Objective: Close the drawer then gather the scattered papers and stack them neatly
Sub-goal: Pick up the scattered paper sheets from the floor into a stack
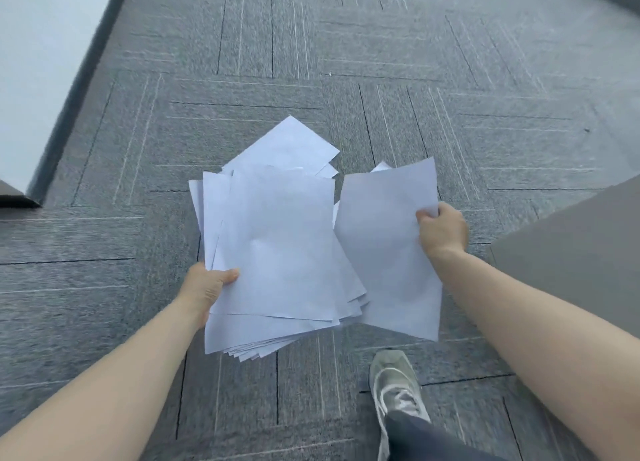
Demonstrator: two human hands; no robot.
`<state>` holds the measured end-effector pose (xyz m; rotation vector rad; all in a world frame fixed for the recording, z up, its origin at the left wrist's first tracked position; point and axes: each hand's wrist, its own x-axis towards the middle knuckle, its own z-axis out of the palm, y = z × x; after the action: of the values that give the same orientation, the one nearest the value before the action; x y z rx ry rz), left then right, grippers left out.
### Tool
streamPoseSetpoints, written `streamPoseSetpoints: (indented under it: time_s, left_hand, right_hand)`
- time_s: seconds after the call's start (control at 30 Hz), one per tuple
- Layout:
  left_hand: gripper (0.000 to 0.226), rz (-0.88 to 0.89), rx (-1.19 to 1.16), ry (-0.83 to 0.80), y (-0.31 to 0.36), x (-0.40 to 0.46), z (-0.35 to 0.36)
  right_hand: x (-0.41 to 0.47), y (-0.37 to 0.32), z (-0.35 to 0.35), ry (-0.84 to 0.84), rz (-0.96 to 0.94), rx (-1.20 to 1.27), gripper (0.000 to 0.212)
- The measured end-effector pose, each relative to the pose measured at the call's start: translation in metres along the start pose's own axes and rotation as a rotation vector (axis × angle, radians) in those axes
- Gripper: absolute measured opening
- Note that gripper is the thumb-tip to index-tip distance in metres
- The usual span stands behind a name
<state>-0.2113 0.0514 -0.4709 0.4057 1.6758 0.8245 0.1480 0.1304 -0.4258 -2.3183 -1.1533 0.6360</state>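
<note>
The untidy stack of blank white paper sheets (273,252) is up off the floor, fanned out with corners poking every way, one sheet jutting far out at the top. The left hand (207,287) has it by the lower-left edge, thumb pressed on top of the sheets and the fingers hidden underneath. Just beside it, the single white paper sheet (388,249) hangs in the right hand (441,230), which is curled tight into a fist around the sheet's upper-right edge, crumpling it a little there. The single sheet's left edge overlaps the stack's right side; whether they touch is hard to tell. Both bare forearms reach in from the bottom corners. Below the papers lies grey carpet-tile flooring (381,62) with thin line patterns. A pale grey sneaker (394,381) stands on it beneath the single sheet, with a dark trouser leg above it. A flat grey panel (571,249) cuts in from the right edge, and a pale wall (45,62) with a dark skirting runs along the upper left.
</note>
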Motion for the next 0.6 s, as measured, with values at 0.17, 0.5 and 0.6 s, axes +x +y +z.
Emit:
streamPoseSetpoints:
  time_s: [0.17,0.5,0.6]
  left_hand:
    - [0.040,-0.029,-0.023,0.024,0.001,0.049,0.028]
    - [0.028,-0.108,-0.003,0.135,-0.026,0.117,0.056]
    - [0.022,-0.119,-0.008,0.143,-0.027,0.125,0.057]
  right_hand:
    - [0.052,0.022,0.044,0.009,0.165,0.127,0.023]
    - [0.134,0.100,0.147,0.039,0.479,0.333,0.012]
    - [0.145,0.090,0.155,0.082,0.546,0.303,0.026]
